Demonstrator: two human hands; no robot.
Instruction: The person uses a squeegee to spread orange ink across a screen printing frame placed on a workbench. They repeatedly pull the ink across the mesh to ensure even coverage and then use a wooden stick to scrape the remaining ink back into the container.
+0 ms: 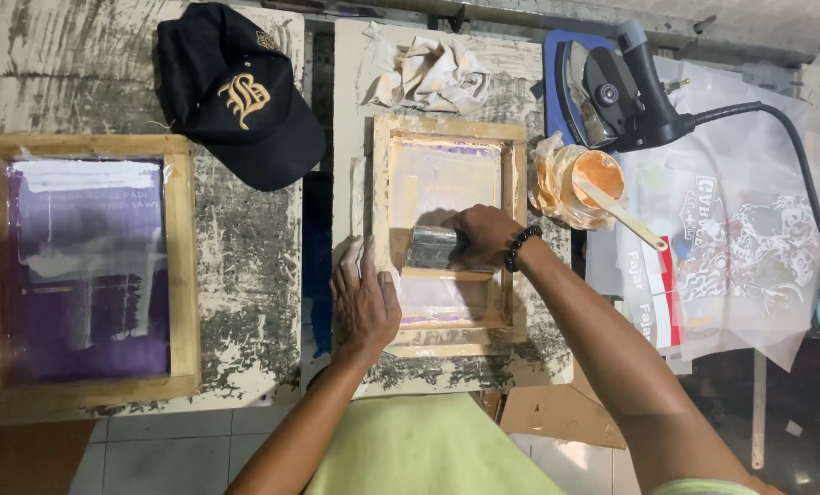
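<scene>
The left hand (364,298) lies flat, palm down and fingers extended, on the left rail of the small wooden screen frame (449,234), gripping nothing. The right hand (485,236) is closed around the squeegee (433,247), a short metal-faced blade resting on the mesh inside the small wooden screen frame, about midway along its length; a dark bead bracelet (521,247) circles that wrist. The small wooden screen frame sits on a paint-streaked worktop (355,92). Right of the frame, just beside its upper right corner, stands a plastic-wrapped cup of orange ink (584,183) with a pale stirring stick (623,213) leaning out of it. Beyond the frame lies a crumpled rag (433,73). Right of and beyond the frame rests an iron (612,92) on printed transparent sheets (731,247). Left of the frame, well apart, are a black cap (240,92) and 1 larger wooden frame with purple mesh (84,266).
</scene>
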